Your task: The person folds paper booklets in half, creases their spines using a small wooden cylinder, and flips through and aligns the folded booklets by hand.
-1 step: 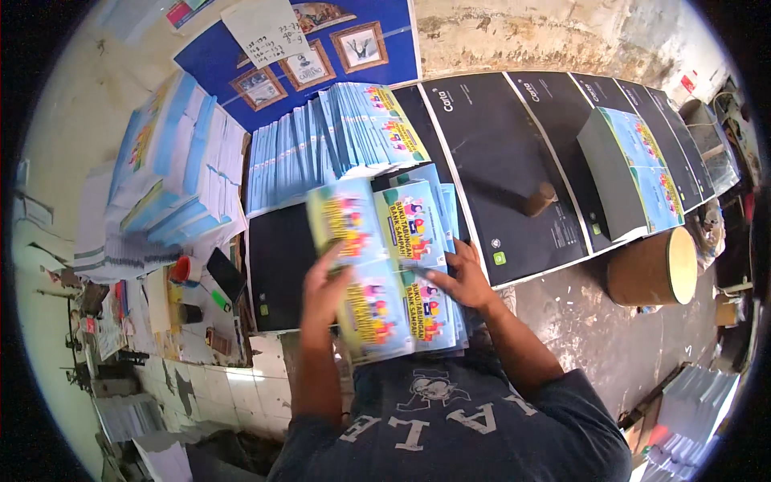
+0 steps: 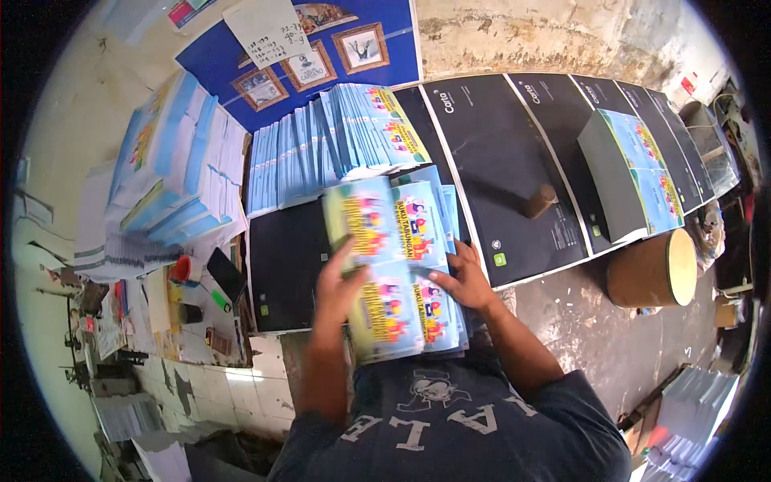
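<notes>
My left hand (image 2: pixel 340 285) grips the left side of a light blue printed booklet (image 2: pixel 373 233), its thumb over the cover. Motion slightly blurs this booklet, which overlaps the left part of a similar booklet stack (image 2: pixel 424 210) in front of me. My right hand (image 2: pixel 466 277) holds that stack at its right edge, thumb on the top cover and fingers along the side. Just beyond both hands, many matching booklets (image 2: pixel 305 145) stand in a leaning row, with a few lying at the row's right end.
Black boards (image 2: pixel 498 173) cover the table. A short brown cylinder (image 2: pixel 540 201) stands to the right, before a tall neat booklet stack (image 2: pixel 634 173). A large cardboard drum (image 2: pixel 652 269) is beside the table edge. Piled booklets (image 2: pixel 173 161) rise at left, above a cluttered side surface holding a phone (image 2: pixel 226 273).
My left hand has moved a little to the right with its booklet, which now covers more of the stack. My right hand stays in place.
</notes>
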Available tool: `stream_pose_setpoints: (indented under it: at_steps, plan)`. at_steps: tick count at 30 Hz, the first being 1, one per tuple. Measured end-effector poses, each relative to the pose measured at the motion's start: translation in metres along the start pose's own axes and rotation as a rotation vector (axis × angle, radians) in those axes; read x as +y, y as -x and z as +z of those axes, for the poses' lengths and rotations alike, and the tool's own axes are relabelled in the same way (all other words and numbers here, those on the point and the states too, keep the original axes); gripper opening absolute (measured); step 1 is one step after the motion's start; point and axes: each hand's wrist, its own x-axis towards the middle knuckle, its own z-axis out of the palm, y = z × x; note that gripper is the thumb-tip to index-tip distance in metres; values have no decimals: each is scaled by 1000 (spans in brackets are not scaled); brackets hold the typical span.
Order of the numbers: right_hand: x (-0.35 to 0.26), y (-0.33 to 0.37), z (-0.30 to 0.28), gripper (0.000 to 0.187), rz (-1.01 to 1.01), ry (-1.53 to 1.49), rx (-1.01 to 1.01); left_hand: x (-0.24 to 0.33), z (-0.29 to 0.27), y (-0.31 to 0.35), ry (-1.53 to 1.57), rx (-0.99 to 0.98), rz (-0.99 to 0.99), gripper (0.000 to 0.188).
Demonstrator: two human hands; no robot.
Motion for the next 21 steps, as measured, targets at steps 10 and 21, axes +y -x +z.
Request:
stream_pose_setpoints:
  at_steps: [10,21]
  plan:
    - [-1,0,-5,60,13,-4,-43,-26,37,-8,62,-32,-45,65]
    - [-16,3,7,73,-135,468,47,-42,38,4,188,30,-69,67]
